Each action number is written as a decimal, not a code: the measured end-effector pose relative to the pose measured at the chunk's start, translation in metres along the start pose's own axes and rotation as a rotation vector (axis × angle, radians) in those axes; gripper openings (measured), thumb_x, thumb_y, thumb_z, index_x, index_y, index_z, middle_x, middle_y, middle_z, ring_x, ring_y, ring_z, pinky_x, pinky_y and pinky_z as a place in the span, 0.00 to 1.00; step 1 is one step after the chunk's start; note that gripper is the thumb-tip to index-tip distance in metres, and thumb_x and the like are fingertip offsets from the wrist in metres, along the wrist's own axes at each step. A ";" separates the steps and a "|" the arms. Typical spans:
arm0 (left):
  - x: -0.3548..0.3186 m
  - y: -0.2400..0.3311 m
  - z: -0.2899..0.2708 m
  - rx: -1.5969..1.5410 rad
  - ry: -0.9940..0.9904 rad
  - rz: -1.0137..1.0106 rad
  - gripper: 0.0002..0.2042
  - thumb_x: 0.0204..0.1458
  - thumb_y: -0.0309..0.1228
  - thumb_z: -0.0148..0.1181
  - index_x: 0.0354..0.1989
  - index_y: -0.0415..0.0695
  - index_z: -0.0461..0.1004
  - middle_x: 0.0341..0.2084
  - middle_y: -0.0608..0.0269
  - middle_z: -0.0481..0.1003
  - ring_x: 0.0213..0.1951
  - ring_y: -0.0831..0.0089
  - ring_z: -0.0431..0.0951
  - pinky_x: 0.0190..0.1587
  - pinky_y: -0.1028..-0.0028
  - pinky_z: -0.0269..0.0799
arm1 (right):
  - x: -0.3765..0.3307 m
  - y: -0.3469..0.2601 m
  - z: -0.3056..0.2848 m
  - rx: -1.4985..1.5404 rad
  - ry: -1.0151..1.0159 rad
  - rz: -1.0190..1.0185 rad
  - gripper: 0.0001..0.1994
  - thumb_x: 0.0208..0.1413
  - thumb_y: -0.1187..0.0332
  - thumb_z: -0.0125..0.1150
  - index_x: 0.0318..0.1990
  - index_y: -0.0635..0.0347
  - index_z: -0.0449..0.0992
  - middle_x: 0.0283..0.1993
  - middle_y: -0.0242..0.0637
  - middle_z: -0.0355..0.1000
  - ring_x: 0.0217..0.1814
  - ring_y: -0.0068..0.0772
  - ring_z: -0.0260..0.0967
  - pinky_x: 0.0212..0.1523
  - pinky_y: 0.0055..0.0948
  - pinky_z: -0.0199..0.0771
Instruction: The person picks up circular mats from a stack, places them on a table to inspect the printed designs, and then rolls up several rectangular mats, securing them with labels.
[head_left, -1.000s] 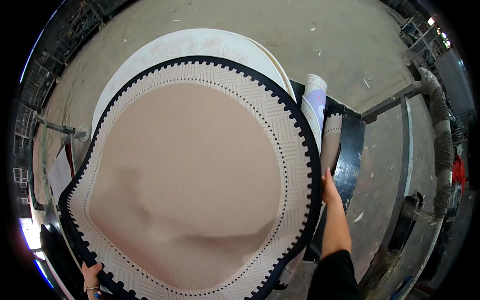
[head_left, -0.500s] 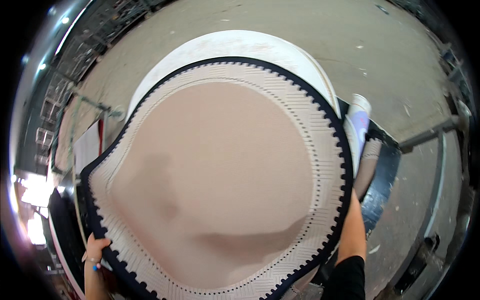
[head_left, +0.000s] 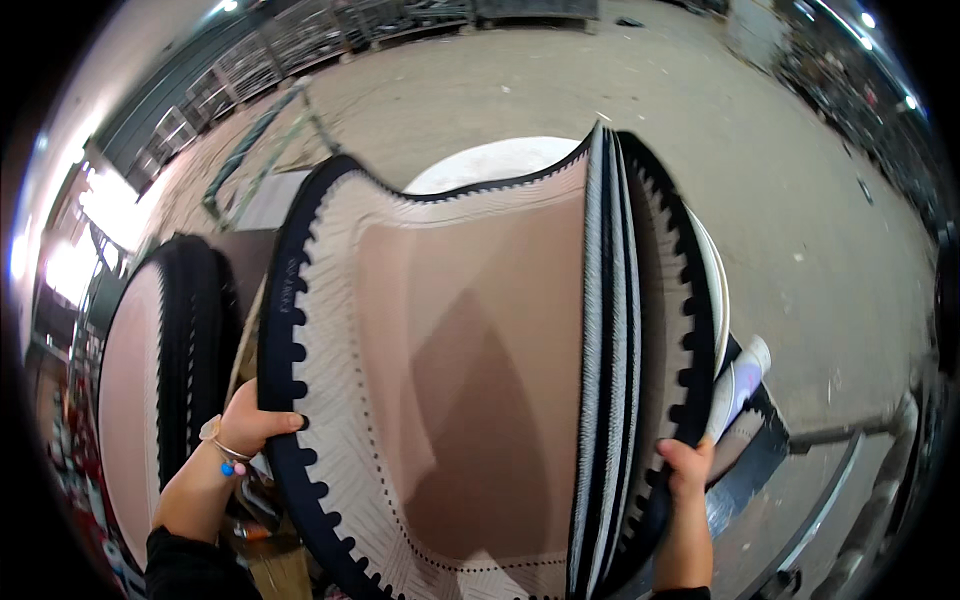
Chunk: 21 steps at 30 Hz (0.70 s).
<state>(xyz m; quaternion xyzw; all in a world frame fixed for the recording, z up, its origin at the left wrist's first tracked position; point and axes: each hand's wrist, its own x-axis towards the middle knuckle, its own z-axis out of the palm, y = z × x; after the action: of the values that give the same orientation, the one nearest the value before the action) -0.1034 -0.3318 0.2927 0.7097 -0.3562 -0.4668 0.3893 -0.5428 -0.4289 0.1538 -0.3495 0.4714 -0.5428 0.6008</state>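
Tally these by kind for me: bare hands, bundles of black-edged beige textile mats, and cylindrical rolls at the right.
Bare hands: 2 (left hand, right hand)
Black-edged beige textile mat bundles: 2 (held bundle, bundle at the left)
Cylindrical rolls: 2 (white-and-purple roll, partly hidden beige roll)
Total: 6

The grey floor (head_left: 815,190) is showing scattered pale scraps. Metal cages (head_left: 300,35) are lining its far edge; a metal rail (head_left: 845,429) is standing at lower right. Bright glare (head_left: 112,205) is appearing at left.
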 end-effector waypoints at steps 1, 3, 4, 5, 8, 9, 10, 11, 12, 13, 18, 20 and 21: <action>-0.017 0.004 -0.011 -0.027 -0.020 0.009 0.22 0.32 0.24 0.64 0.40 0.34 0.66 0.31 0.62 0.71 0.31 0.75 0.71 0.35 0.77 0.69 | -0.010 -0.019 0.017 0.079 0.071 -0.063 0.23 0.28 0.82 0.60 0.41 0.64 0.68 0.32 0.30 0.68 0.24 0.19 0.62 0.24 0.17 0.63; -0.057 0.013 -0.028 -0.019 -0.037 -0.034 0.21 0.34 0.23 0.64 0.40 0.34 0.67 0.34 0.62 0.72 0.34 0.75 0.71 0.39 0.75 0.68 | -0.029 -0.049 0.041 0.059 0.133 -0.184 0.22 0.29 0.81 0.59 0.40 0.64 0.67 0.32 0.30 0.68 0.24 0.19 0.62 0.24 0.17 0.63; -0.074 0.008 -0.037 -0.002 -0.038 -0.086 0.21 0.35 0.24 0.64 0.40 0.35 0.67 0.34 0.62 0.72 0.34 0.75 0.71 0.39 0.75 0.67 | -0.033 -0.062 0.056 0.010 0.145 -0.250 0.21 0.30 0.81 0.59 0.39 0.64 0.67 0.32 0.30 0.67 0.24 0.19 0.62 0.24 0.17 0.62; -0.086 0.002 -0.042 0.011 -0.038 -0.141 0.21 0.36 0.26 0.64 0.41 0.35 0.67 0.34 0.62 0.72 0.34 0.75 0.71 0.39 0.75 0.67 | -0.040 -0.075 0.071 -0.047 0.137 -0.296 0.21 0.31 0.80 0.59 0.39 0.64 0.67 0.31 0.30 0.67 0.24 0.19 0.62 0.24 0.17 0.62; -0.110 0.030 -0.055 0.247 -0.113 -0.197 0.24 0.34 0.35 0.65 0.40 0.35 0.68 0.34 0.56 0.72 0.38 0.71 0.71 0.43 0.72 0.66 | -0.072 -0.110 0.116 -0.262 0.148 -0.457 0.18 0.32 0.79 0.58 0.38 0.63 0.67 0.31 0.29 0.67 0.24 0.19 0.61 0.24 0.17 0.62; -0.109 0.001 -0.063 0.206 -0.150 0.018 0.23 0.35 0.37 0.64 0.39 0.35 0.68 0.33 0.59 0.73 0.36 0.70 0.71 0.42 0.71 0.66 | -0.081 -0.119 0.132 -0.329 0.126 -0.498 0.18 0.33 0.79 0.58 0.37 0.63 0.67 0.30 0.29 0.66 0.24 0.19 0.61 0.24 0.16 0.61; -0.108 -0.023 -0.074 0.174 -0.162 0.109 0.22 0.36 0.37 0.63 0.37 0.35 0.68 0.32 0.59 0.73 0.35 0.72 0.71 0.40 0.72 0.66 | -0.090 -0.126 0.151 -0.383 0.087 -0.531 0.17 0.33 0.78 0.58 0.37 0.63 0.67 0.30 0.29 0.66 0.24 0.19 0.61 0.24 0.16 0.61; -0.110 -0.027 -0.081 0.198 -0.158 0.197 0.20 0.37 0.36 0.62 0.36 0.35 0.69 0.29 0.59 0.73 0.33 0.74 0.71 0.38 0.73 0.66 | -0.105 -0.134 0.168 -0.455 0.089 -0.575 0.16 0.34 0.78 0.57 0.36 0.63 0.67 0.30 0.29 0.66 0.24 0.19 0.60 0.24 0.16 0.61; -0.130 -0.022 -0.078 0.137 -0.150 0.185 0.19 0.37 0.35 0.61 0.36 0.36 0.68 0.28 0.59 0.73 0.31 0.75 0.71 0.36 0.74 0.66 | -0.116 -0.136 0.182 -0.515 0.060 -0.600 0.15 0.35 0.78 0.57 0.36 0.63 0.67 0.30 0.29 0.66 0.24 0.19 0.60 0.24 0.16 0.61; -0.146 -0.003 -0.086 0.086 -0.147 0.196 0.18 0.38 0.33 0.61 0.36 0.36 0.68 0.26 0.60 0.73 0.30 0.75 0.71 0.34 0.74 0.67 | -0.128 -0.145 0.202 -0.559 0.038 -0.635 0.15 0.35 0.77 0.57 0.36 0.63 0.67 0.30 0.29 0.65 0.24 0.19 0.60 0.24 0.16 0.61; -0.205 -0.028 -0.137 -0.135 -0.068 0.420 0.17 0.38 0.29 0.59 0.38 0.36 0.68 0.25 0.62 0.73 0.28 0.77 0.70 0.32 0.76 0.66 | -0.199 -0.138 0.302 -0.634 -0.192 -0.730 0.11 0.38 0.76 0.56 0.33 0.62 0.66 0.28 0.28 0.64 0.24 0.18 0.59 0.25 0.16 0.60; -0.226 -0.040 -0.156 -0.185 -0.066 0.525 0.17 0.38 0.29 0.59 0.38 0.36 0.67 0.27 0.61 0.73 0.30 0.77 0.70 0.33 0.76 0.66 | -0.230 -0.128 0.332 -0.643 -0.260 -0.755 0.10 0.39 0.75 0.55 0.33 0.62 0.66 0.28 0.28 0.64 0.24 0.18 0.59 0.25 0.16 0.59; -0.238 -0.048 -0.171 -0.177 -0.037 0.574 0.17 0.38 0.29 0.59 0.38 0.36 0.67 0.27 0.61 0.73 0.30 0.77 0.70 0.33 0.76 0.66 | -0.249 -0.122 0.352 -0.646 -0.304 -0.771 0.09 0.40 0.74 0.55 0.32 0.62 0.66 0.28 0.28 0.64 0.24 0.18 0.58 0.25 0.16 0.59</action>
<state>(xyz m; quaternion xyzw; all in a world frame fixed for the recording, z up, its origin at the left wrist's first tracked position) -0.0095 -0.0659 0.3866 0.5345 -0.5071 -0.3800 0.5592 -0.2404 -0.2373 0.4237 -0.7400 0.3593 -0.4946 0.2805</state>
